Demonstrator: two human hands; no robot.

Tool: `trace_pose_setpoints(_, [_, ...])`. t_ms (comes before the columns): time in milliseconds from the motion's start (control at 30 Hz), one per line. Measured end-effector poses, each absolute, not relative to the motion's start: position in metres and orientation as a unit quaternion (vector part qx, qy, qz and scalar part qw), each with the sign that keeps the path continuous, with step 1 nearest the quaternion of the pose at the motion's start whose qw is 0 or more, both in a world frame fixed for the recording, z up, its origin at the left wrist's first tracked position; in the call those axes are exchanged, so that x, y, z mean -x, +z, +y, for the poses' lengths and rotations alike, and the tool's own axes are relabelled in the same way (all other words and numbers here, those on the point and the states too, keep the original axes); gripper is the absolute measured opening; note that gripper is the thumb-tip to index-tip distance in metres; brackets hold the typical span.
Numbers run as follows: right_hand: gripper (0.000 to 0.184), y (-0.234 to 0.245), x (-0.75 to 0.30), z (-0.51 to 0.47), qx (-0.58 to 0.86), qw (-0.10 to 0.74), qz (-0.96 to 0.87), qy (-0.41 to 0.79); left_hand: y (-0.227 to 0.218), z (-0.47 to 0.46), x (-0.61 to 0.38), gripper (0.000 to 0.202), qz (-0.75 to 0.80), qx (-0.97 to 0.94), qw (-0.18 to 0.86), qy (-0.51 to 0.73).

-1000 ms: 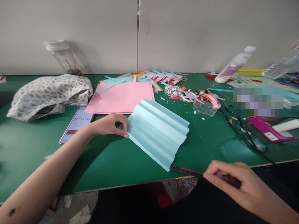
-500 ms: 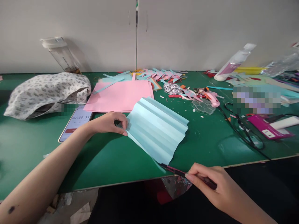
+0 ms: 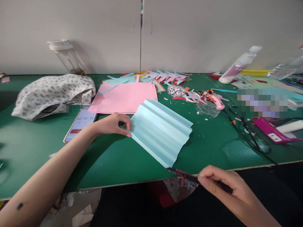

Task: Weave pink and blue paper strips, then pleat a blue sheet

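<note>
A light blue sheet of paper [image 3: 163, 132] with wavy, parallel folds lies on the green table, its lower corner close to the front edge. My left hand [image 3: 120, 123] pinches the sheet's left corner between thumb and fingers. My right hand [image 3: 224, 186] is closed around a slim dark tool [image 3: 186, 175] with a reddish tint. Its narrow tip is at the sheet's lower corner; whether they touch I cannot tell. My fingers hide the tool's rear part, and its exact kind does not show.
Behind the blue sheet lie pink sheets [image 3: 123, 97] and paper strips [image 3: 165, 76]. A phone [image 3: 79, 121], a patterned cloth bag [image 3: 54, 94] and a tumbler [image 3: 68, 58] are at left. To the right are a pink glue gun [image 3: 217, 101], black cable, a magenta power strip [image 3: 272, 132] and a bottle [image 3: 240, 64].
My right hand and the tool have shifted right, slightly away from the sheet. The thin blue strip at the sheet's lower edge no longer shows. My left hand keeps its pinch.
</note>
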State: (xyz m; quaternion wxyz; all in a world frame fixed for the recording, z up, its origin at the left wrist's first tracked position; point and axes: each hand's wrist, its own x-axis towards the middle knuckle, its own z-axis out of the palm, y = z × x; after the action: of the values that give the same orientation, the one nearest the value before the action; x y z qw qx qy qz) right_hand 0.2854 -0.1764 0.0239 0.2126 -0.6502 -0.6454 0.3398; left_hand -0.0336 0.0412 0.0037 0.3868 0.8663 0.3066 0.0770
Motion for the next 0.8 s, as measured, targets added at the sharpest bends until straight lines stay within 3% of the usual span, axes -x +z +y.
trace_pose_setpoints(200, [0.025, 0.011, -0.280, -0.164, 0.708, 0.321, -0.567, 0.273, 0.021, 0.035, 0.032, 0.030, 0.276, -0.897, 0.335, 0.083])
trace_pose_setpoints(367, [0.028, 0.005, -0.271, -0.150, 0.707, 0.329, -0.581, 0.231, 0.042, -0.002, 0.003, 0.031, 0.240, -0.937, 0.188, 0.169])
trace_pose_setpoints(467, [0.034, 0.004, -0.263, -0.139, 0.681, 0.320, -0.650, 0.107, 0.035, -0.029, -0.015, 0.032, 0.176, -0.968, 0.091, 0.153])
trace_pose_setpoints(567, [0.036, 0.003, -0.255, -0.133, 0.620, 0.323, -0.714, -0.029, 0.018, -0.045, -0.024, 0.030, 0.114, -0.978, 0.066, 0.163])
trace_pose_setpoints(800, [0.034, -0.003, -0.242, -0.136, 0.504, 0.304, -0.808, 0.037, 0.000, -0.047, -0.024, 0.021, 0.069, -0.977, 0.050, 0.196])
